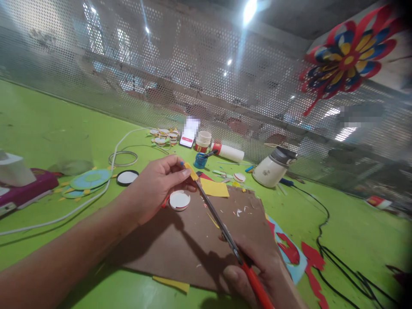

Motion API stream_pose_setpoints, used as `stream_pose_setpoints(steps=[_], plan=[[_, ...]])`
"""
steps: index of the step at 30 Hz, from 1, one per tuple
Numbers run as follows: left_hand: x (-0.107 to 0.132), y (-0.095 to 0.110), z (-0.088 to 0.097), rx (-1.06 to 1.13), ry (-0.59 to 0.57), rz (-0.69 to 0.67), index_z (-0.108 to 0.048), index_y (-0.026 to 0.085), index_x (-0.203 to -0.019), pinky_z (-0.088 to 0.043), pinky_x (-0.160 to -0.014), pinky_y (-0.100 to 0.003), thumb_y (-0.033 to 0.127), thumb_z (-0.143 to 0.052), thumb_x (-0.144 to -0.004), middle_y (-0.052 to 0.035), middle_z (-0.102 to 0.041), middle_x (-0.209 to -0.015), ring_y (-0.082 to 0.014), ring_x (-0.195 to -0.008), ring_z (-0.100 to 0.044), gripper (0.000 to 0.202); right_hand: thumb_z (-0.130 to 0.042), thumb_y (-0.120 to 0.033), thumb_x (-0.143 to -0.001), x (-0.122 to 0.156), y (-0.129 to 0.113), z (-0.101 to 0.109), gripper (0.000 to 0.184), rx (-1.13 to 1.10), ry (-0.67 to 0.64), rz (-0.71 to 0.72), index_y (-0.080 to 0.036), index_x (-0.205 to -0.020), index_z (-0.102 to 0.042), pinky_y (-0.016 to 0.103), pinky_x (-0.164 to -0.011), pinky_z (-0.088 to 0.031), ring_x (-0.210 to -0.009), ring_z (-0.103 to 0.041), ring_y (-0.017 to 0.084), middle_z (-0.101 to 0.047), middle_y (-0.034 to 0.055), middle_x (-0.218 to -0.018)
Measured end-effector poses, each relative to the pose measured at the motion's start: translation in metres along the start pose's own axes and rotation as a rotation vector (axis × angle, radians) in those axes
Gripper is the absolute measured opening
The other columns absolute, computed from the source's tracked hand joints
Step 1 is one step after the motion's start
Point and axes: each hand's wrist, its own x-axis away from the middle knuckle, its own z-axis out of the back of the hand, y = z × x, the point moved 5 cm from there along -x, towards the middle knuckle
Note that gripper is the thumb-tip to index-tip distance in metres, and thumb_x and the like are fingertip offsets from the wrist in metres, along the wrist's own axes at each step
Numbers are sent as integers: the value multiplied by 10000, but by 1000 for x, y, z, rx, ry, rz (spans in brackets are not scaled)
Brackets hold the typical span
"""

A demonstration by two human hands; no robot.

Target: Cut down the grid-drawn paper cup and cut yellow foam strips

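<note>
My left hand (167, 174) pinches a small yellow paper piece (191, 171) between thumb and fingers. My right hand (254, 270) is wrapped round the red handles of a pair of scissors (219, 221). The long metal blades point away from me, and their tips reach the lower end of the yellow piece; I cannot tell whether they are cutting it. Below the left hand, a small round white lid-like disc (179, 200) lies on a brown board (193, 253). A yellow paper sheet (215, 188) rests at the board's far edge, and tiny paper scraps are scattered over the board.
On the green table (141, 283), a white pot (271, 171), a blue jar (200, 160), a phone (189, 133) and a white roll (230, 152) stand beyond the board. Red paper cutouts (313, 262) and a black cord (322, 231) lie right. A white cable (80, 210) crosses the left.
</note>
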Motion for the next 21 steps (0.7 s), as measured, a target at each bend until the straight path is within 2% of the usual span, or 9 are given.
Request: stream_pose_setpoints(steps=[4, 9, 16, 21], plan=[[0, -1, 1, 7, -3, 4, -664, 142, -690, -569, -634, -188, 129, -730, -759, 1, -716, -644, -108, -591, -694, 96, -598, -646, -857, 1, -1, 0, 482, 1, 8, 9, -239, -1051, -767, 313, -741, -561, -834, -672, 252, -735, 80, -892], [-1, -3, 3, 11, -35, 1, -671, 148, -722, -565, -651, -194, 148, -731, -775, -5, -730, -670, -113, -618, -702, 80, -560, -623, -891, 2, -1, -3, 488, 2, -57, -4, -226, -1103, -748, 256, -567, -507, -598, -581, 187, -626, 19, -627], [1, -1, 0, -3, -1, 35, -650, 147, -697, -550, -637, -207, 141, -713, -785, -7, -714, -660, -116, -607, -692, 108, -544, -602, -912, 0, -5, -3, 463, 3, -139, -55, -211, -1055, -747, 216, -491, -446, -506, -495, 141, -550, -19, -547], [2, -1, 1, -5, 12, 29, -652, 149, -697, -541, -638, -233, 143, -726, -762, -6, -702, -654, -123, -599, -677, 99, -518, -602, -931, 4, -4, -9, 453, -82, -172, -121, -207, -1017, -723, 211, -468, -401, -505, -464, 134, -524, -23, -558]])
